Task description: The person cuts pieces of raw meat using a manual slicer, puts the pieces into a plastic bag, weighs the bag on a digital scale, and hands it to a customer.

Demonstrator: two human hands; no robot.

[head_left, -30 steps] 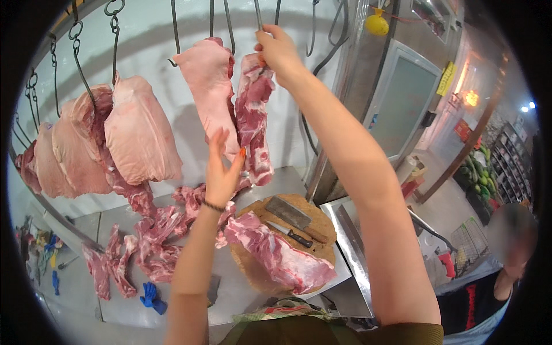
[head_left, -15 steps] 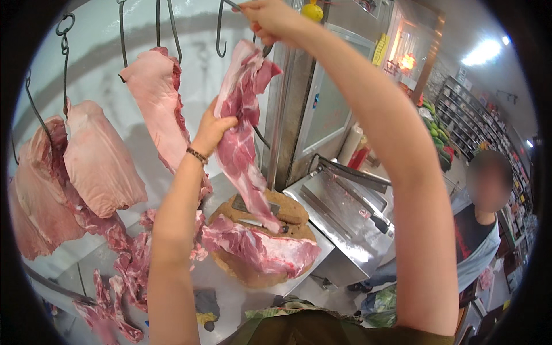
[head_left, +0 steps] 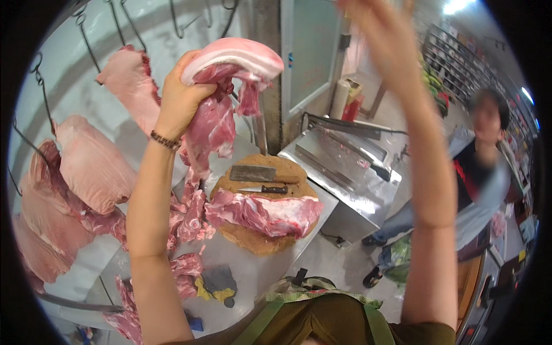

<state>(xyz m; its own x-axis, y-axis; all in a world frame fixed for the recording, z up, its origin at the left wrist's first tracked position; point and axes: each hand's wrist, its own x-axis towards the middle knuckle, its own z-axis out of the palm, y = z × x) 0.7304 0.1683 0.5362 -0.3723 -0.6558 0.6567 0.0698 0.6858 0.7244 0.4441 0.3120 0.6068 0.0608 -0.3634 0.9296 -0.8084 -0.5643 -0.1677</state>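
Observation:
My left hand (head_left: pixel 183 98) is closed round a thick slab of pork (head_left: pixel 210 129), whose pink skin and white fat curl over at the top. Its red lower end hangs down over the table. My right hand (head_left: pixel 371 17) is raised at the top edge, apart from the meat; its fingers are smeared by motion and partly cut off. Beneath the held slab stands a round wooden chopping block (head_left: pixel 298 171). On it lie a cleaver (head_left: pixel 253 173), a dark-handled knife (head_left: pixel 276 189) and a long cut of pork (head_left: pixel 267 213).
Pork slabs (head_left: pixel 92 164) hang from metal hooks (head_left: pixel 83 34) on the left. Meat pieces (head_left: pixel 192 221) and a grey-and-yellow cloth-like thing (head_left: pixel 220 282) lie on the table. A steel stand (head_left: pixel 345 161) with long tools is right of the block. A person (head_left: pixel 483 167) stands beyond.
The slab has been lowered and tipped in my left hand, its skin now showing on top. My right hand has moved right, away from the hook and meat. The view has shifted.

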